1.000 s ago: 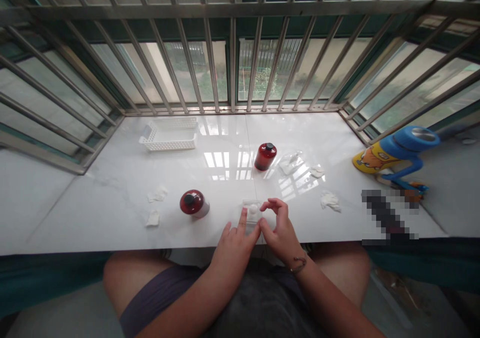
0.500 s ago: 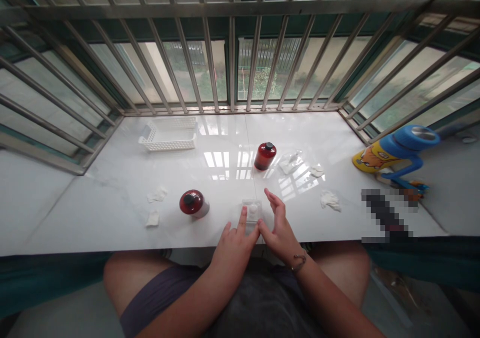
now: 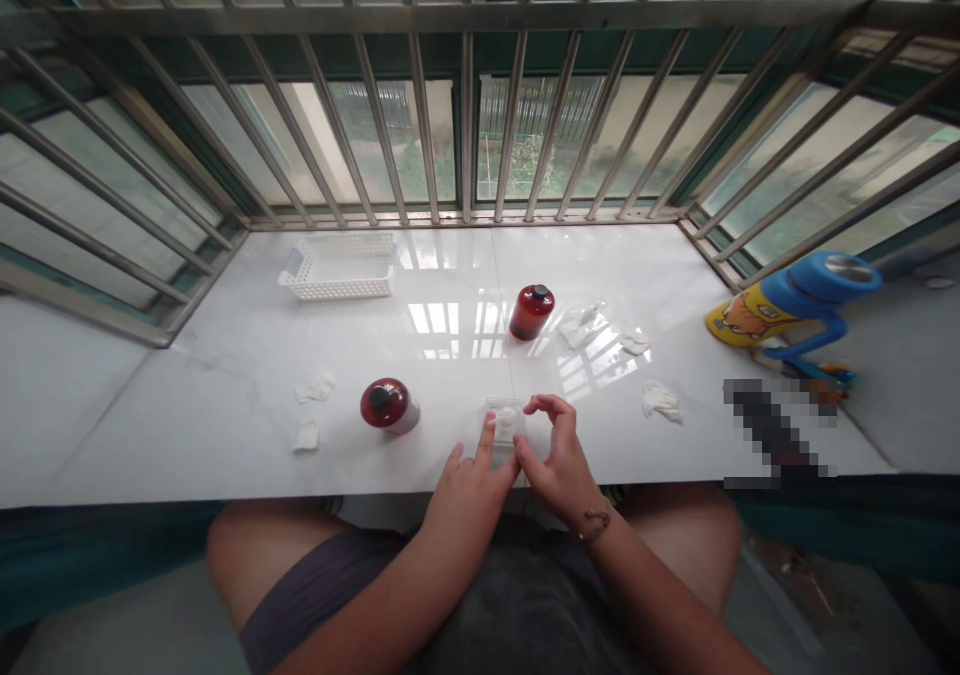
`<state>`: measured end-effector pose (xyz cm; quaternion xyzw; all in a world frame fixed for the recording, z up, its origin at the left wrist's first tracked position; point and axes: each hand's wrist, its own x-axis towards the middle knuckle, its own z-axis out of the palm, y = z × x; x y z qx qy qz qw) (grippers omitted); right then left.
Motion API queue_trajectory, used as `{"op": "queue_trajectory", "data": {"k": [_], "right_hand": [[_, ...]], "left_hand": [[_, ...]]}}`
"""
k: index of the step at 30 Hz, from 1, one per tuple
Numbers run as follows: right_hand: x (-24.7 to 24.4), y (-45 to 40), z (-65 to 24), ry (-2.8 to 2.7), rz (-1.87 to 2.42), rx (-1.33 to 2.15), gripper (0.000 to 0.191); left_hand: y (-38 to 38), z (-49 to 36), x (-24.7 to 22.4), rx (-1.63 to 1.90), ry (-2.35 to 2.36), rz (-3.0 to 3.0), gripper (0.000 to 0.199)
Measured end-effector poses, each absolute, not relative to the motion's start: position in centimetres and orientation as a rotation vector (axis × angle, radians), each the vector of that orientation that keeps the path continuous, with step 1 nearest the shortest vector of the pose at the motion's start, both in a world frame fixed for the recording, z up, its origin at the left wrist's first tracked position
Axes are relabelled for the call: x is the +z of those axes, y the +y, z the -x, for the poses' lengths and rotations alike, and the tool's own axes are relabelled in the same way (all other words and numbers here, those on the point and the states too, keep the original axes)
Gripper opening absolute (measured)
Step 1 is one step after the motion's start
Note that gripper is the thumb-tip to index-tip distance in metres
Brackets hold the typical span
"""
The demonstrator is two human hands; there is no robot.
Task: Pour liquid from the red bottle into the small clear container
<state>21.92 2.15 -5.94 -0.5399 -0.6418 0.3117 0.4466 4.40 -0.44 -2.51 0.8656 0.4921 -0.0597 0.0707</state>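
Both hands are working a small clear case (image 3: 504, 419): left hand (image 3: 471, 477) pressing flat, right hand (image 3: 553, 455) curling, fingertips pinched, beside it.

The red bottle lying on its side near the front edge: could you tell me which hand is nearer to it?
Left. The left hand lies just right of the red bottle, apart from it; the right hand is farther right, beyond the small clear case.
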Motion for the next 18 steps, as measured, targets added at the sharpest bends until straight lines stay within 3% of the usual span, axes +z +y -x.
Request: {"op": "queue_trajectory", "data": {"k": [2, 6, 12, 18], "right_hand": [[-5.8, 2.1, -22.0, -1.605, 1.325, 0.801, 0.06], [-5.6, 2.1, -22.1, -1.662, 1.323, 0.826, 0.078], [-5.8, 2.2, -22.1, -1.62, 1.334, 0.804, 0.06], [-5.7, 2.1, -22.1, -1.63, 1.322, 0.815, 0.074]], "left_hand": [[-0.5, -4.4, -2.5, -0.177, 1.48, -2.606, 0.063], [-0.4, -4.4, -2.6, -0.187, 1.49, -2.598, 0.061], [-0.4, -4.8, -2.1, -0.214, 1.519, -2.624, 0.061], [-0.4, -5.4, -1.9, -0.247, 1.54, -2.618, 0.064]]}}
